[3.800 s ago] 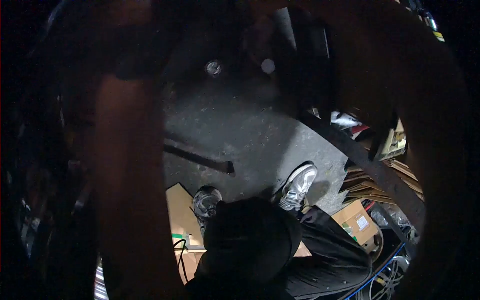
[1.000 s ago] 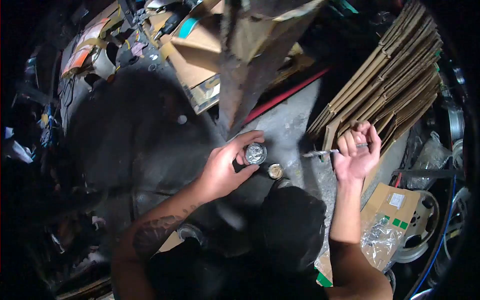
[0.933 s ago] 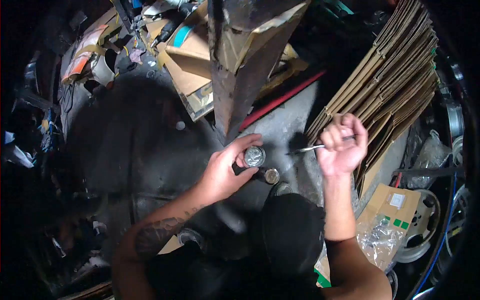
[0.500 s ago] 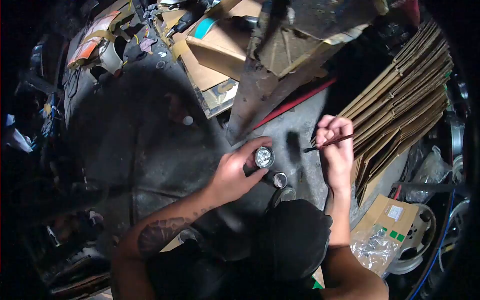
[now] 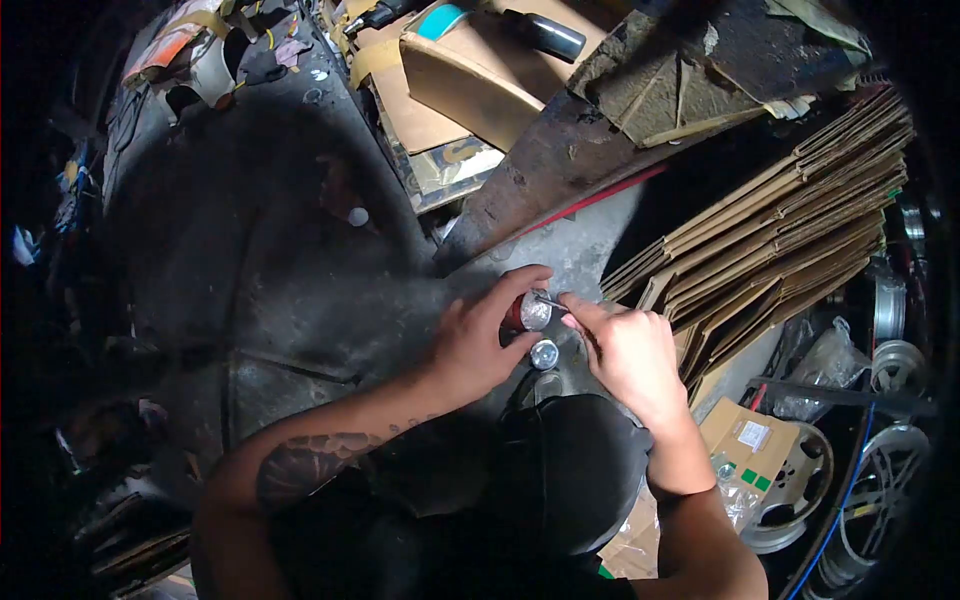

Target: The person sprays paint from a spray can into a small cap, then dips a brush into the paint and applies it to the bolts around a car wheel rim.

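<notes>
My left hand (image 5: 475,340) curves its fingers and thumb around a small round can (image 5: 536,312) whose top looks silvery and whose side is reddish. My right hand (image 5: 635,360) grips a thin stick-like tool (image 5: 552,302), its tip at the can's silvery top. Whether the tip presses into the top or only touches it, I cannot tell. Just below the can stands a smaller container with a shiny round top (image 5: 544,354). Part of another rounded object (image 5: 547,384) shows beside the dark cap (image 5: 590,470) at my knees.
Folded cardboard sheets (image 5: 770,220) are stacked on the right, with wheel rims (image 5: 885,480) beyond. A cardboard box (image 5: 465,85) and a dark bottle (image 5: 543,35) lie ahead, near a stained panel (image 5: 560,175). The grey floor (image 5: 310,290) is shadowed at left.
My right hand has moved left and turned over, bringing the thin tool to the can. The can, in my left hand, is tilted differently. The whole view has shifted slightly.
</notes>
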Action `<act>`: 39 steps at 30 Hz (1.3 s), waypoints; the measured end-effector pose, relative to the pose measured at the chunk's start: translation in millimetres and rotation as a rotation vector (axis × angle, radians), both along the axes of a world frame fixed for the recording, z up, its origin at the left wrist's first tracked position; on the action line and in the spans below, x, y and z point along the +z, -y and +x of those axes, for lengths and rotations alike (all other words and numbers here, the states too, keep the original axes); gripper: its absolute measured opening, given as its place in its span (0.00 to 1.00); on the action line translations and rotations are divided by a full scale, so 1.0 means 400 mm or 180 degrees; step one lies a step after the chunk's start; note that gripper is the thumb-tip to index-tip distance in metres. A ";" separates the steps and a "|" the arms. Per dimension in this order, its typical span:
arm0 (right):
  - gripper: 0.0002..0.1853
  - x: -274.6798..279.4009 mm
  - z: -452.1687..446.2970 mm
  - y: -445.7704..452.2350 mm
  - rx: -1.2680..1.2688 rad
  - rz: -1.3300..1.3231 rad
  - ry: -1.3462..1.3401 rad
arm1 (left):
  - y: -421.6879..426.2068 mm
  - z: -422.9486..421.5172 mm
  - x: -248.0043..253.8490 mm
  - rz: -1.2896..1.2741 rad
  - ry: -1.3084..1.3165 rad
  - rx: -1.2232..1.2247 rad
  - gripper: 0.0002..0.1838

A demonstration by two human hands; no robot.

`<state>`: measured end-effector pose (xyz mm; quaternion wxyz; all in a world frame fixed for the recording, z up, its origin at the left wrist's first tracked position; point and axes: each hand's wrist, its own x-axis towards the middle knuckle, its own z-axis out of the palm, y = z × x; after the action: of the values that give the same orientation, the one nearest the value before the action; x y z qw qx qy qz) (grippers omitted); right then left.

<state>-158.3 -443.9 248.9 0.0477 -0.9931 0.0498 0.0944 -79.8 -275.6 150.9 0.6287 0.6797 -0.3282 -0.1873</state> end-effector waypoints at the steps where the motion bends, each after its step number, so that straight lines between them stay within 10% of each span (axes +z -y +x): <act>1: 0.13 -0.004 -0.001 -0.001 0.0011 -0.0059 -0.0004 | 0.001 -0.001 -0.007 0.0093 0.0104 0.0004 0.36; 27: 0.18 -0.320 -0.132 0.211 -0.0722 0.1179 -0.0122 | -0.038 0.063 -0.149 0.1348 -0.0123 -0.0879 0.35; 31: 0.36 -0.444 -0.220 0.183 -0.1493 0.2123 -0.0394 | -0.055 0.082 -0.223 -0.0028 -0.3775 -0.0302 0.26; 37: 0.38 -0.736 -0.297 0.245 -0.1384 0.1840 -0.0270 | -0.114 0.132 -0.210 -0.0508 -0.4265 -0.0263 0.26; 39: 0.35 -0.690 -0.281 0.218 -0.1094 0.1771 -0.0006 | -0.100 0.108 -0.086 -0.0719 -0.2587 -0.0506 0.31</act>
<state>-270.6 -531.1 -27.1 0.3324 -0.9190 0.1890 0.0960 -36.5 -235.6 116.4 0.7609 0.4501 -0.1236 -0.4507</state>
